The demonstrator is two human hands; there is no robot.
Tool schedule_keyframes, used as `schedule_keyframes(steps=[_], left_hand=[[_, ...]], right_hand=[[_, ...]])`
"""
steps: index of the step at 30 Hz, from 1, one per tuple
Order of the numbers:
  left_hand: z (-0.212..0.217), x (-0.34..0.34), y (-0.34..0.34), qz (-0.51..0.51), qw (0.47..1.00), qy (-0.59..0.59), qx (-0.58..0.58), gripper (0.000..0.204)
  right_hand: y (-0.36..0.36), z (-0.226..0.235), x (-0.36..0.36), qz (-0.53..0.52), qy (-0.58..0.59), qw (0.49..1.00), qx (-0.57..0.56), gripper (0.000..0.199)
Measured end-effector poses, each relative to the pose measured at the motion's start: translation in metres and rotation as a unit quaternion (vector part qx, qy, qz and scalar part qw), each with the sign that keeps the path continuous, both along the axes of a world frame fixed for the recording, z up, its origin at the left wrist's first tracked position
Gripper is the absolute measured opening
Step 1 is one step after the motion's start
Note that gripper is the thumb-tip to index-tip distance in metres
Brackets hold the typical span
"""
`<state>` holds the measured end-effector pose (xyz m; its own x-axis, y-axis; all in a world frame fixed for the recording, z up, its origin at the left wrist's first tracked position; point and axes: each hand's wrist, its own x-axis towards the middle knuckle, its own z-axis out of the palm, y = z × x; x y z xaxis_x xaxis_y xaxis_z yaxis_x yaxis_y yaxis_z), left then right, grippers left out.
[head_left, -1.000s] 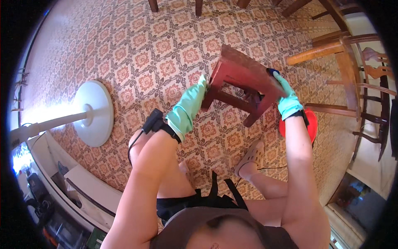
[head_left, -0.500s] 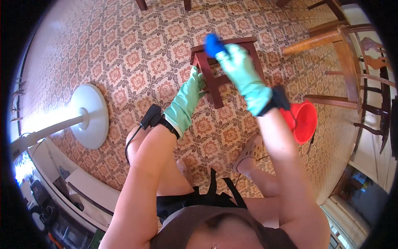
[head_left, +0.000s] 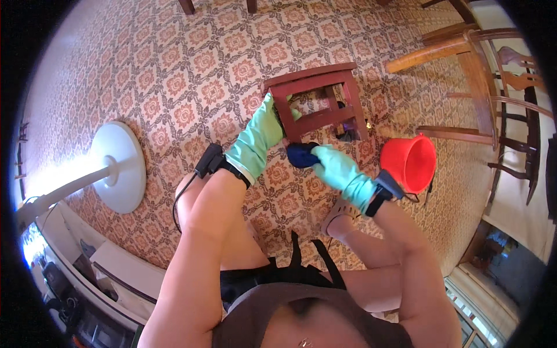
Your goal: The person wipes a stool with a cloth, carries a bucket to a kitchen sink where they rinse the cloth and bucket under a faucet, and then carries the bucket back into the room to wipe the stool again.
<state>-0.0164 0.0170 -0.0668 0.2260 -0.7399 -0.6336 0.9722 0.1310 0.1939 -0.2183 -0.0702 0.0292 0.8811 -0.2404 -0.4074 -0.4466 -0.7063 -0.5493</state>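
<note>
A small dark red wooden stool (head_left: pixel 322 120) is in front of me, its seat edge at the far side and its legs pointing toward me. My left hand (head_left: pixel 261 132), in a mint green rubber glove, is closed around the stool's left leg, and fingers show through the frame. Just below that leg's end, my right hand (head_left: pixel 336 168), gloved alike, grips a dark blue oval scrubber (head_left: pixel 301 155). Whether the scrubber touches the leg, I cannot tell. Part of its underside is hidden.
A red bucket (head_left: pixel 409 162) stands on the patterned floor to the right. Beyond it are wooden chairs (head_left: pixel 478 81). At left is a round white pedestal base (head_left: pixel 119 168). Small dark and purplish items (head_left: pixel 348 130) partly show behind the stool. My shoe (head_left: pixel 342 213) is below.
My right hand has brought the blue scrubber from the stool's far seat edge down toward me, to the left leg's end. The left hand keeps its hold; the stool has tilted and turned slightly.
</note>
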Motion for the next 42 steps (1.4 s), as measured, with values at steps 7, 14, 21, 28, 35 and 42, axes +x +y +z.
schedule_keyframes(steps=[7,14,21,28,35,42], left_hand=[[-0.047,0.018,0.006,-0.044,0.99,0.11,-0.081,0.041],[0.005,-0.006,-0.012,0.033,0.995,-0.087,0.039,0.062],[0.017,-0.026,-0.016,0.029,0.935,-0.303,0.181,0.055],[0.024,-0.026,-0.024,0.075,0.923,-0.282,0.251,0.022],[0.03,-0.032,-0.044,0.091,0.928,-0.279,0.231,0.022],[0.044,-0.011,-0.047,0.139,0.961,-0.173,0.166,0.02]], right_hand=[[0.025,0.004,0.107,-0.055,-0.131,0.976,-0.164,0.017],[0.028,-0.024,-0.046,-0.101,0.034,0.994,-0.021,0.021],[-0.127,-0.002,0.029,-0.146,-0.233,0.924,-0.264,0.038],[-0.109,-0.053,0.014,-0.098,-0.192,0.939,-0.266,0.032],[-0.134,-0.031,-0.113,-0.253,-0.039,0.957,-0.137,0.043],[-0.082,-0.004,-0.062,-0.427,-0.169,0.879,-0.13,0.043]])
